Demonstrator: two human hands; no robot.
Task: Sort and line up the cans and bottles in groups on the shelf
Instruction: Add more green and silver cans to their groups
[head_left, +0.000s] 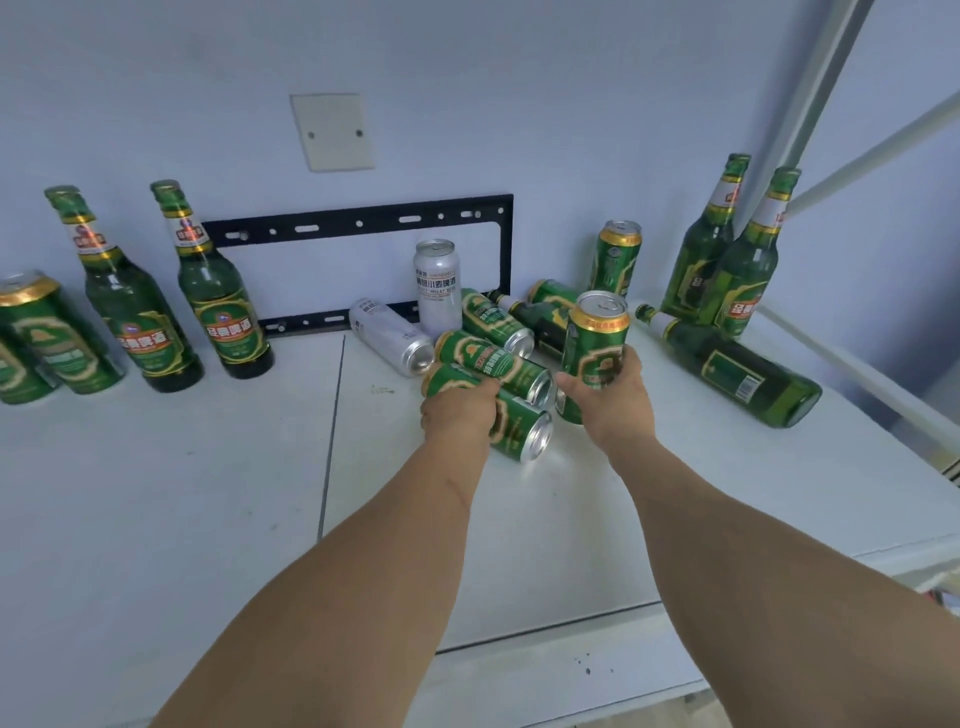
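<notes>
shelf: flat white board surface (208, 493), matte, seam running front to back left of centre
landmark: black metal slotted bracket (363, 223) on the wall behind the shelf
green cans: glossy aluminium cylinders, gold rim band. 2 upright far left of the bracket (57, 338), 1 upright right of it (615, 260), several on their sides in a heap below its right end
silver cans: 2 in front of the bracket, one upright (437, 286), one lying (389, 338)
green glass bottles: 2 upright at the bracket's left end (218, 301), 2 upright far right (727, 270), 1 lying there (737, 369), 1 more lying in the heap
left hand (462, 410): arm extended, palm down, fingers curled over lying green can (514, 426)
right hand (613, 395): fingers wrapped round upright green can (595, 353), thumb on the near side, below the bracket's right end
</notes>
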